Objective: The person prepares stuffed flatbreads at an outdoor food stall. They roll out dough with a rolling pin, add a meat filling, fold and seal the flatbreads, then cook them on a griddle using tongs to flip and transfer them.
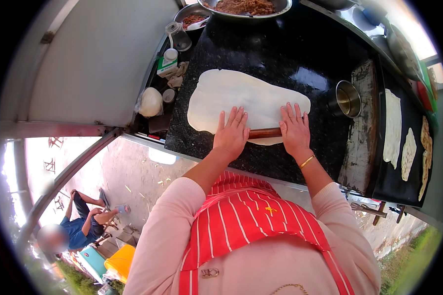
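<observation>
A wide, thin sheet of pale dough (240, 92) lies flat on the black stone worktop (295, 44). Across its near edge runs a brown wooden rolling pin (265, 133). My left hand (232, 131) covers the pin's left end from above, its fingers stretched forward over the dough. At the pin's other end, my right hand (295, 127) holds it the same way, palm down, with a gold-coloured bangle on the wrist. Both palms hide the pin's ends. Right of the dough stands a metal pot (348, 99) of yellowish liquid, apart from my right hand.
A black griddle (387, 184) at right carries several flatbreads (392, 129). Bowls of filling (243, 7) stand at the back. A glass jar (179, 37), a small box (167, 67) and a bagged dough ball (150, 102) line the left side. A person (83, 228) sits outside, lower left.
</observation>
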A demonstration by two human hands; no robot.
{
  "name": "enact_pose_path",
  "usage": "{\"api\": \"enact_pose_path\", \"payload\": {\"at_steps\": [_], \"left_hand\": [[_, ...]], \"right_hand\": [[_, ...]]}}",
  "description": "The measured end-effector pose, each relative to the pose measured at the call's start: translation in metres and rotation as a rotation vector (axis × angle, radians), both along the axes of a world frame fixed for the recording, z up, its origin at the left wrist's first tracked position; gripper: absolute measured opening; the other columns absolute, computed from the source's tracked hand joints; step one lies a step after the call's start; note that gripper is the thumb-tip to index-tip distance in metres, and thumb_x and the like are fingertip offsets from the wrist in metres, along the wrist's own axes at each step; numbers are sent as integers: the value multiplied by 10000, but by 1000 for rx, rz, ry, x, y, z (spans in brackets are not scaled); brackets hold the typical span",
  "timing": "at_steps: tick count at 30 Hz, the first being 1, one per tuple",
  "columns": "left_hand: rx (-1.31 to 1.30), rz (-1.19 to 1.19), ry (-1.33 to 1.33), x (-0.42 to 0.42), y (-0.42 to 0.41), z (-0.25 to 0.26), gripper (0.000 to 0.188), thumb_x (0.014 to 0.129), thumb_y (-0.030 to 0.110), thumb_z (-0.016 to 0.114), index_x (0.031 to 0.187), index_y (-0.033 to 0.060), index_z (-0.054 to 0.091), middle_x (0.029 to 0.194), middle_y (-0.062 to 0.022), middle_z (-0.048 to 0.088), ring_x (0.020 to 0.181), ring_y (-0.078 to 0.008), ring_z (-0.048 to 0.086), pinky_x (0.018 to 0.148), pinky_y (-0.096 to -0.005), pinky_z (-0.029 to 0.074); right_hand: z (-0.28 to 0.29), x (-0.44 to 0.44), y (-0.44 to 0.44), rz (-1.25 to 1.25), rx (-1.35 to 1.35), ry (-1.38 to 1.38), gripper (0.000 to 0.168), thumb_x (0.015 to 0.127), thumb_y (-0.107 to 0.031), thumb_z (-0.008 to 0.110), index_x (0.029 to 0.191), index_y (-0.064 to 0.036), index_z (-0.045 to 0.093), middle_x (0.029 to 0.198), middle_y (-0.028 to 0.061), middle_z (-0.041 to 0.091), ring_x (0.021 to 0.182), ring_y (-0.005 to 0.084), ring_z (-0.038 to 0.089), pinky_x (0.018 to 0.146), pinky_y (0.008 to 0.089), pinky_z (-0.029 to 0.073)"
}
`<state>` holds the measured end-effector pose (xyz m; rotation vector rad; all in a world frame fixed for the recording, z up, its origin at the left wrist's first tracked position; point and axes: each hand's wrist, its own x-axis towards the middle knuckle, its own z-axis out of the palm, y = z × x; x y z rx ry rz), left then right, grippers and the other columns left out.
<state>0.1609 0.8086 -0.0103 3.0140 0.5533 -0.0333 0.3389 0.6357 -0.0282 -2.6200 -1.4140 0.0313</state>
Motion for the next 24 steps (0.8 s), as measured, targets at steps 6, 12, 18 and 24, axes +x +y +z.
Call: {"api": "enact_pose_path", "payload": {"at_steps": [6,12,18,24], "left_hand": [[-60,0,-63,-28,-54,6,503,1011,236,496,1485,79,442,1567,-103,404,1513,-294,263,1237,-484,202],[-240,-44,-338,-65,-78,5,493,799,46,694,1278,97,587,1244,-86,622,1217,-308,561,1053,-443,433],[-240,107,-553,-73,-6,42,326,837,106,706,1158,91,654,1142,-87,657,1128,-306,586,987,-430,451],[-38,325,-513,-50,82,29,360,949,184,608,1296,93,587,1375,-106,559,1323,-313,472,1105,-448,365]], "right_hand": [[12,-25,-50,97,138,82,462,974,-267,573,1402,-100,522,1509,101,452,1435,332,351,1210,519,213],[2,-46,-85,195,297,256,428,762,-113,769,1161,-93,614,1181,86,599,1168,304,532,1035,466,374],[20,-47,-3,289,448,357,386,745,-117,779,1100,-88,629,1095,75,625,1053,305,561,910,426,421],[17,-70,81,204,375,449,342,884,-211,696,1193,-83,626,1208,101,617,1156,337,544,993,450,408]]}}
